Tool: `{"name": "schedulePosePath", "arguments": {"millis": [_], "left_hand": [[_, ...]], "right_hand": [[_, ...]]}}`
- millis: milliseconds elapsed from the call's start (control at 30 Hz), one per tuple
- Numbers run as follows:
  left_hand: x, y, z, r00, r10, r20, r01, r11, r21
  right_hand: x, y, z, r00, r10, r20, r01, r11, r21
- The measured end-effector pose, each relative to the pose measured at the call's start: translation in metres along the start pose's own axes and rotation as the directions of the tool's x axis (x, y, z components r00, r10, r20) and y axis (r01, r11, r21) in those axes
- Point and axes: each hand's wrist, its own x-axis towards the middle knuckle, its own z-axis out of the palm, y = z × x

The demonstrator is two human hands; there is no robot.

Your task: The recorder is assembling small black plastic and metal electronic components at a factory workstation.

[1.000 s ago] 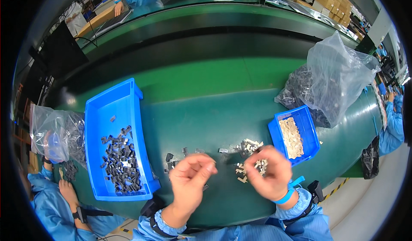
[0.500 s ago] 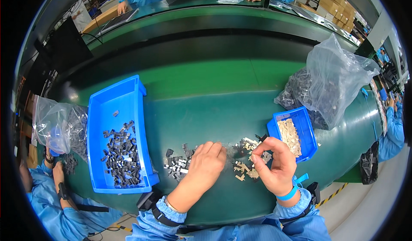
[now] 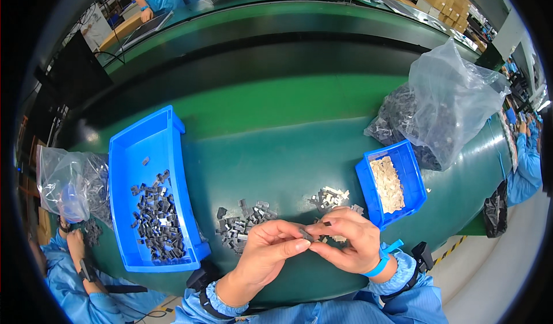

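My left hand [image 3: 264,256] pinches a small dark grey plastic part [image 3: 306,235] between thumb and fingertips. Close against it, my right hand [image 3: 352,242] has its fingers closed around a tiny black piece [image 3: 327,223]. The two hands meet fingertip to fingertip above the green work surface. Just left of them lies a loose pile of small dark grey plastic parts [image 3: 236,232]. Beyond the right hand is a pile of small beige and black pieces [image 3: 331,198], partly covered by that hand.
At left, a large blue bin [image 3: 177,174] holds many black parts. A smaller blue bin [image 3: 412,177] at right contains beige pieces. Clear plastic bags of dark parts stand beside the bins: one bag [image 3: 455,93] right, another bag [image 3: 63,180] left. Co-workers in blue sit at both sides and opposite.
My left hand has lifted off the grey pile, now pinching a dark part. My right hand has moved left and met it. The view has shifted slightly.
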Motion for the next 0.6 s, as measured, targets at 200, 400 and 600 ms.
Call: {"name": "schedulePosePath", "arguments": {"millis": [200,400,600], "left_hand": [[-0.001,-0.001,-0.001,0.998,-0.039,0.053,0.039,0.999,-0.003],[-0.002,0.003,0.002,1.000,-0.006,0.028,0.006,1.000,-0.007],[-0.009,0.006,0.008,0.992,0.123,0.018,-0.117,0.876,0.467]], "right_hand": [[0.001,0.001,0.000,1.000,-0.018,0.019,0.019,0.998,-0.060],[0.000,0.003,-0.003,0.999,-0.023,0.025,0.024,0.998,-0.054],[0.001,0.002,-0.006,0.991,-0.056,0.120,0.065,0.995,-0.078]]}}
